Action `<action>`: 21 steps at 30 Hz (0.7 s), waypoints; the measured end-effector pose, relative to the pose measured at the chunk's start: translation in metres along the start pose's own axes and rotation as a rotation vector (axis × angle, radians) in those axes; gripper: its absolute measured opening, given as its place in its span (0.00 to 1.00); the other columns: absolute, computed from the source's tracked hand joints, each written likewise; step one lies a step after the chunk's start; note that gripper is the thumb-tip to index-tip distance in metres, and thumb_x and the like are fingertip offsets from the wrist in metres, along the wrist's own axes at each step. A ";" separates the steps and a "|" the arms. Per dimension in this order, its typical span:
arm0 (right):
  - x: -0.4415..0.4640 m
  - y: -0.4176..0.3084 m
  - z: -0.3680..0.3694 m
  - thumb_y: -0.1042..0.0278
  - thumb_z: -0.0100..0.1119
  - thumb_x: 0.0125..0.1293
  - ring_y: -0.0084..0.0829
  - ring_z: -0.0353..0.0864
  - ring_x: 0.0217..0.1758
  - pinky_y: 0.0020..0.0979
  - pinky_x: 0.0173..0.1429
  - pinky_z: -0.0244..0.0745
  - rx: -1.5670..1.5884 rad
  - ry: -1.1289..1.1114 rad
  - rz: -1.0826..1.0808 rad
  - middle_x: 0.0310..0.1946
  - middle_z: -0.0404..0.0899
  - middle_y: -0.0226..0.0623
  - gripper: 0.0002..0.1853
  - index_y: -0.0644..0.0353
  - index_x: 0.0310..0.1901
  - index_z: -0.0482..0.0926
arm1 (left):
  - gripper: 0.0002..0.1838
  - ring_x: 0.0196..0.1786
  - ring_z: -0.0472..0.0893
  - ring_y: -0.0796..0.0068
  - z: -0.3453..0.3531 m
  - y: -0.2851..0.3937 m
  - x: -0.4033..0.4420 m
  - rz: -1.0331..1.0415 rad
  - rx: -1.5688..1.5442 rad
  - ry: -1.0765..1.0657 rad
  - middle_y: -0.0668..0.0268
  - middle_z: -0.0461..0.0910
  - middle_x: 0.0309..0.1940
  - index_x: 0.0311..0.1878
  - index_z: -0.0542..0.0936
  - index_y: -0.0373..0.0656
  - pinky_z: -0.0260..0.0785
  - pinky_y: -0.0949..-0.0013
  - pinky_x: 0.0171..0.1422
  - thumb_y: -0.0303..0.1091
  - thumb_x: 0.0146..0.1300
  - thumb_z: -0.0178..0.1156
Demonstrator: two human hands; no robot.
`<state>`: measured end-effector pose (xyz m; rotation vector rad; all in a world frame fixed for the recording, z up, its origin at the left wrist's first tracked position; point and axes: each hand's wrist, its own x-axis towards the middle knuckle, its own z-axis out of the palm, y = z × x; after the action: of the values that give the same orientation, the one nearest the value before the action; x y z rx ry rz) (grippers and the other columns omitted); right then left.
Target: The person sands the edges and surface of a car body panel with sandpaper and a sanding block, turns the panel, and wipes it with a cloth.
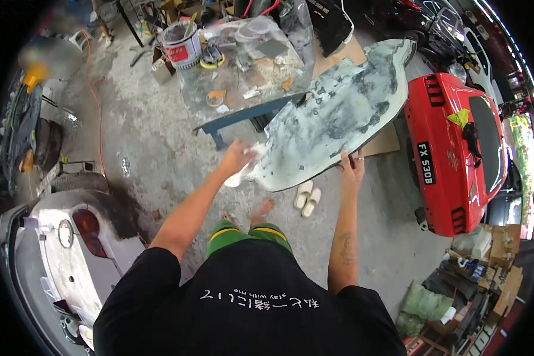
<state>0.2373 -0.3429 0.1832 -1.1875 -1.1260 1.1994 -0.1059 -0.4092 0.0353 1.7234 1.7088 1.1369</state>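
A large car body panel [332,113], patched in white, pale green and dark grey, is tilted up to the right in front of me. My right hand [351,166] grips its lower edge, thumb on the upper face and fingers underneath. At the panel's left end, my left hand [238,158] is curled and slightly blurred. A white cloth-like piece [236,178] shows below and beside that hand, against the panel's end. Where this white piece stops and the panel starts is hard to tell.
Behind the panel stands a cluttered worktable [219,83] with a paint bucket [181,47] and a tape roll [212,57]. A red car [451,154] is at right, a primed car [77,243] at left. Cream clogs [307,199] lie on the floor. A red hose [96,107] runs along the left.
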 end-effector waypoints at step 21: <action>-0.182 -0.035 -0.269 0.68 0.53 0.76 0.25 0.77 0.57 0.24 0.63 0.66 -0.361 0.470 -0.282 0.56 0.82 0.39 0.24 0.67 0.69 0.70 | 0.20 0.41 0.83 0.55 0.302 0.413 0.111 0.317 -0.538 0.019 0.50 0.82 0.41 0.50 0.85 0.35 0.75 0.61 0.48 0.38 0.58 0.69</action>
<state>0.4983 -0.5387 0.2015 -1.4308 -1.1225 0.4747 0.3667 -0.2851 0.2242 1.6562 1.0177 1.5795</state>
